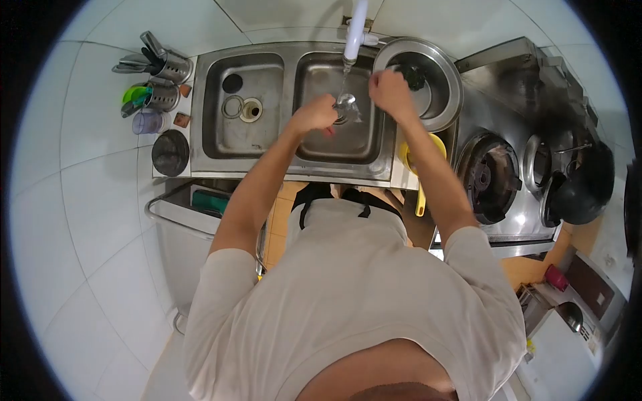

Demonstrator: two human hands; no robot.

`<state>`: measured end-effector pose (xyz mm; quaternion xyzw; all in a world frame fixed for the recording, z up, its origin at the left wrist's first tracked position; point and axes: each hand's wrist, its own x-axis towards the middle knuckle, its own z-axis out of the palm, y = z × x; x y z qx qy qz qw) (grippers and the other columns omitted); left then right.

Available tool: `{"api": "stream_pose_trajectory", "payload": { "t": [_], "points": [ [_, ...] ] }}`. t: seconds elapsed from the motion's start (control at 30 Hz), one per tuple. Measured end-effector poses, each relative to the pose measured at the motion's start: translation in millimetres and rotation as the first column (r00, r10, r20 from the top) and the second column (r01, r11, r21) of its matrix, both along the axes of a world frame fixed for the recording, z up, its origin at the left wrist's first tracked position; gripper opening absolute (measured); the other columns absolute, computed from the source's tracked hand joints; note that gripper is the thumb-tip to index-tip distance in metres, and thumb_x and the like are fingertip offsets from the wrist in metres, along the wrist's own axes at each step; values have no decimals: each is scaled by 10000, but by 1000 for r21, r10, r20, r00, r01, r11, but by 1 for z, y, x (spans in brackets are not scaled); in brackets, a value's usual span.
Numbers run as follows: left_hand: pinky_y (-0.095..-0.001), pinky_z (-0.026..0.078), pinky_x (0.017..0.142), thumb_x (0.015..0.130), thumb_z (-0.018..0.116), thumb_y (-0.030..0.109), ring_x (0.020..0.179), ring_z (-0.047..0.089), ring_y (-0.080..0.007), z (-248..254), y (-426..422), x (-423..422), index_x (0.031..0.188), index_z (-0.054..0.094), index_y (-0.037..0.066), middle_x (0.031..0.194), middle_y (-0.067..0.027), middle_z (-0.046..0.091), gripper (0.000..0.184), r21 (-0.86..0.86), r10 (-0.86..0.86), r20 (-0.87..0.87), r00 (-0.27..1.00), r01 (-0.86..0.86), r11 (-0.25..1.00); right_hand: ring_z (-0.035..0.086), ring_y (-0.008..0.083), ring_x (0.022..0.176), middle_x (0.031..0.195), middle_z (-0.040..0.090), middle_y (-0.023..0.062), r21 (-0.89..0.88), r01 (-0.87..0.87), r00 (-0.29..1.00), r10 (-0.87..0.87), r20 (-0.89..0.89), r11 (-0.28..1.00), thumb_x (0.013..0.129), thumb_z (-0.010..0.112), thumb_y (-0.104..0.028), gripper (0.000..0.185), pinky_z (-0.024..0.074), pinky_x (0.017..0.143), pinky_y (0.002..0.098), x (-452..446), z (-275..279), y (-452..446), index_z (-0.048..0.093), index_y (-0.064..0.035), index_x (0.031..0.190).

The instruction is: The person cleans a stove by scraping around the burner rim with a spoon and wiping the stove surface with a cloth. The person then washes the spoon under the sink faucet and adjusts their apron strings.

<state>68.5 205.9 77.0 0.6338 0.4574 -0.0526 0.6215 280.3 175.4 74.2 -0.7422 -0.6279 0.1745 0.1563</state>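
My left hand (315, 115) is closed over the right sink bowl (317, 146), beside the running water. Whatever it may hold is hidden by the fingers. White tap (355, 33) pours a thin stream into this bowl, and a bright, shiny patch shows where the water falls, too unclear to tell as water or metal. My right hand (391, 92) is also closed, with curled fingers, above the near-left rim of a round metal basin (453, 93). Nothing can be made out inside it. Dark green leafy stuff (413, 77) lies in the basin.
Left sink bowl (234, 137) has a drain and ring. Utensil holders (175, 68), a plastic cup (148, 122) and a dark round container (170, 152) stand at the left. A yellow-handled item (420, 202) lies under my right forearm. Stove burner (487, 177) and wok (588, 190) are right.
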Motion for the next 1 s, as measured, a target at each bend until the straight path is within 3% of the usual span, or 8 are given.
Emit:
{"api": "stream_pose_trajectory", "payload": {
  "t": [0.07,0.1,0.2,0.33,0.43,0.73,0.83,1.0],
  "points": [
    [-391,611,549,861,472,-10,681,715,-326,-6,1,6,1003,581,-154,948,-263,663,230,28,36,-46,998,-35,999,676,419,702,849,702,229,-143,-84,990,67,-122,986,846,582,-192,258,558,697,496,-6,-18,-26,689,-7,990],
    [-392,612,559,865,472,-8,698,716,-329,-6,1,6,1046,557,-164,954,-270,660,254,-1,49,-42,998,-50,999,682,360,701,852,701,178,-370,9,884,-180,-430,929,883,586,-233,267,561,688,440,-16,-30,-36,684,-11,995],
    [-395,615,593,877,471,0,747,718,-330,-9,-12,5,1182,466,-184,963,-280,654,357,-139,193,12,981,-190,972,650,235,652,831,677,89,-619,50,300,-603,-739,784,943,576,-272,278,549,631,351,-58,-43,-61,667,-17,1006],
    [-412,616,619,908,461,29,769,711,-328,-28,-57,1,1227,442,-164,909,-261,652,373,-294,568,186,802,-506,811,559,174,562,797,637,74,-602,23,-285,-572,-769,798,953,579,-245,254,483,525,311,-90,-68,-72,637,-11,1036],
    [-384,597,618,923,505,92,761,695,-273,-35,-66,-2,1286,438,-95,924,-187,658,414,-337,629,189,754,-552,763,491,141,531,737,611,59,-591,21,-137,-583,-800,806,933,599,-233,227,386,455,308,-86,-75,-68,659,-14,945],
    [-329,487,707,904,629,262,825,596,-133,-47,-34,2,1066,649,65,928,-26,656,255,-226,572,103,814,-541,810,663,270,662,764,704,163,-442,153,712,-409,-571,884,785,644,-287,315,505,629,377,-54,-61,-39,726,16,767],
    [-365,477,763,878,668,241,845,585,-140,-57,-22,14,1039,654,59,894,-21,645,243,-338,603,114,790,-540,771,528,136,509,564,599,57,-354,212,767,-380,-518,911,760,681,-215,238,367,433,329,-48,-53,-35,675,-12,636],
    [-365,478,766,868,699,212,871,597,-147,-64,-1,27,1017,671,54,905,-26,653,219,-359,619,185,764,-534,766,681,308,724,747,705,183,-374,204,810,-371,-455,905,715,678,-303,327,523,721,391,-33,-54,-23,737,14,773]
  ]
}}
